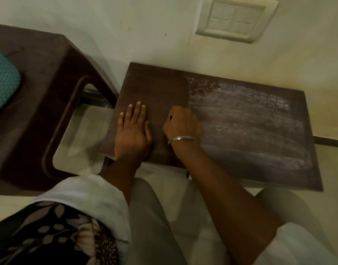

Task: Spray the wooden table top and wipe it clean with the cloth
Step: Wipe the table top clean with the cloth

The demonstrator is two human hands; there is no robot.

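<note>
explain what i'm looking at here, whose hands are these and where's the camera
There is no machine here. A person wears one camera on the head, and it looks down at their own hands. The left hand lies flat on the darker part of a small wooden table. The right hand, with a bangle at the wrist, is curled round a small dark thing that is too hidden to name. Whitish streaks, likely spray, cover the table's right part. A brown chair stands to the left, and a switch plate is on the wall.

no text, label or number can be read anywhere.
</note>
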